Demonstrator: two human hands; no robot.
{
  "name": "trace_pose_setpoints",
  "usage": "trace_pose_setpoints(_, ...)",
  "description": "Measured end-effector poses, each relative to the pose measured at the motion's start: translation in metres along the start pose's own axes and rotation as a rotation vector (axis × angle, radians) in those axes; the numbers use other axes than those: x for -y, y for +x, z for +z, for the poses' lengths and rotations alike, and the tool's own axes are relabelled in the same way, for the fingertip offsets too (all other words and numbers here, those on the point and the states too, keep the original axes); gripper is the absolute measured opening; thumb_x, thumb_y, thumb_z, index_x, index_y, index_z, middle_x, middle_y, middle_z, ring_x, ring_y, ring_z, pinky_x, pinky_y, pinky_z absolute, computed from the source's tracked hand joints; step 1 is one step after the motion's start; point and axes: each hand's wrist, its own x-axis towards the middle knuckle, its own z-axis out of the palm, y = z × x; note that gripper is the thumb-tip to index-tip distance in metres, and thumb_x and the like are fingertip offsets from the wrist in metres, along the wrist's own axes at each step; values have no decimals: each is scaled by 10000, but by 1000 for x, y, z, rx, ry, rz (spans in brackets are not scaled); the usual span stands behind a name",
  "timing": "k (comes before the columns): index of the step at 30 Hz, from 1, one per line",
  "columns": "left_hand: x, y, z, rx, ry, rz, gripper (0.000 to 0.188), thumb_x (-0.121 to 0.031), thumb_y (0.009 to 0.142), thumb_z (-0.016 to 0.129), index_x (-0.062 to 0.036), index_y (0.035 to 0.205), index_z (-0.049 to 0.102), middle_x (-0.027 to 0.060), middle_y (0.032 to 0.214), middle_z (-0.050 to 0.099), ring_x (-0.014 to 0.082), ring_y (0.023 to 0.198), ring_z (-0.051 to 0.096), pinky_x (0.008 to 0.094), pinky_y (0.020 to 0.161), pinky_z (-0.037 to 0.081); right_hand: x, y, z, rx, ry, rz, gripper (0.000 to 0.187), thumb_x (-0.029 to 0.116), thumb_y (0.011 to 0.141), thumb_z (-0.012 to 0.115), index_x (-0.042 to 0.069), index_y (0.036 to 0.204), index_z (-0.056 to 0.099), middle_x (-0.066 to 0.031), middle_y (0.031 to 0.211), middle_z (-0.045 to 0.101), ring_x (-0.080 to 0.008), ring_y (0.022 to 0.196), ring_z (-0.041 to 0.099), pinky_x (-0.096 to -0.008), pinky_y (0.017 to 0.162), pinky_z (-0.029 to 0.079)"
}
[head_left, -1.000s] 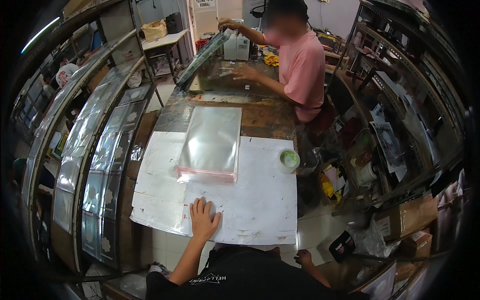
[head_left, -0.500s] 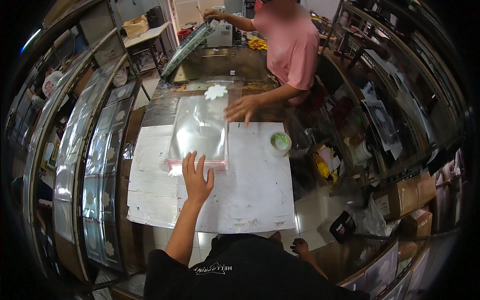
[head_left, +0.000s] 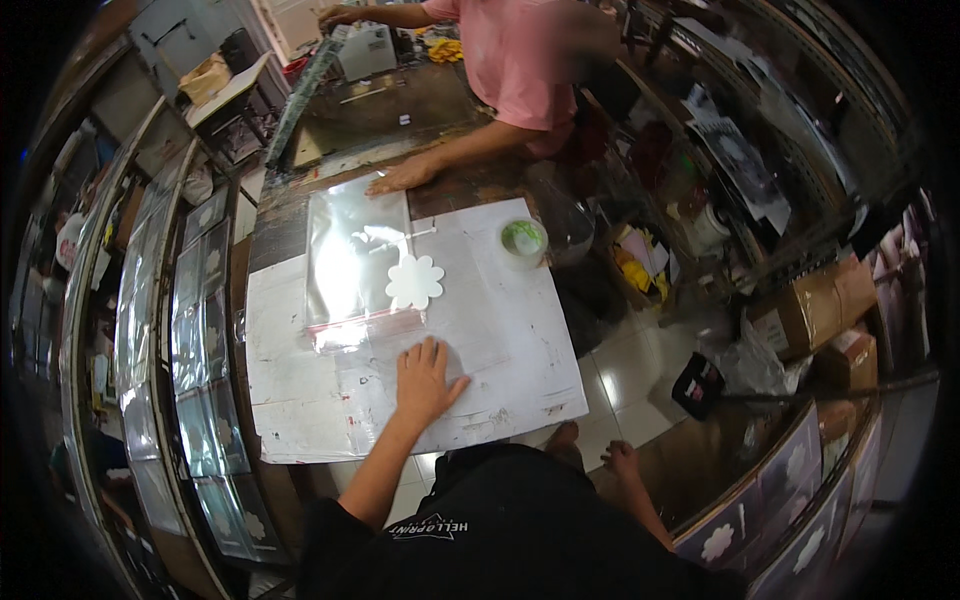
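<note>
My left hand [head_left: 428, 385] lies flat, fingers stretched out, at the near edge of a clear plastic sheet printed with a white flower [head_left: 415, 283]. This sheet overlaps a stack of shiny clear plastic bags [head_left: 335, 240] with a reddish strip along the near end. A co-worker's hand [head_left: 405, 175] presses on the far end of the stack. Away from the table, my right hand [head_left: 620, 458] hangs low at my right side. Its fingers are loosely curled and slightly apart, and I see nothing in them.
A white board [head_left: 520, 370] covers the near part of the table, with a tub of green stuff [head_left: 522, 242] at its right edge. Behind, the co-worker's other hand holds up a hinged frame [head_left: 302, 100]. Racks of printed sheets [head_left: 205, 370] stand left; cardboard boxes [head_left: 815, 310] right.
The flower sheet has come toward me, from the stack's far end to its near right. My left hand has shifted right and nearer. The co-worker's hand has come down on the stack.
</note>
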Motion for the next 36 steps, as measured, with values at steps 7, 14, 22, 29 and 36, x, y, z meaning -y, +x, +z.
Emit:
trace_pose_setpoints(7,-60,-41,23,12,-107,61,248,-226,808,729,-60,983,669,77,863,605,261,780,588,414,697,420,108,-56,38,146,125,-274,262,192,997,586,28,1201,584,-84,1110,658,-214,943,693,-329,787,558)
trace_pose_setpoints(14,-93,-10,-2,80,-353,103,107,-155,817,720,-70,875,690,97,794,663,306,657,633,413,631,464,203,-145,92,617,308,-238,307,169,995,606,50,1278,596,-95,1343,550,-219,1223,574,-361,987,494)
trace_pose_setpoints(22,-163,5,8,230,-395,329,109,-118,810,706,-58,885,655,115,766,625,351,675,630,463,619,487,225,-133,119,458,110,-649,391,222,968,651,87,1333,607,-174,1464,437,-263,1388,406,-368,1129,351)
trace_pose_setpoints(29,-243,34,31,286,-487,517,92,-107,823,679,-41,818,615,149,763,633,387,669,649,492,584,520,208,-123,60,1,62,-809,322,237,979,622,66,1249,665,-182,1294,570,-276,1323,467,-361,1054,413)
trace_pose_setpoints(36,-337,48,35,487,-580,657,193,-212,869,701,-30,934,693,128,757,659,331,672,676,433,589,526,189,-108,-30,-191,191,-564,270,109,959,551,21,1188,665,-143,1127,669,-238,1004,673,-332,893,524)
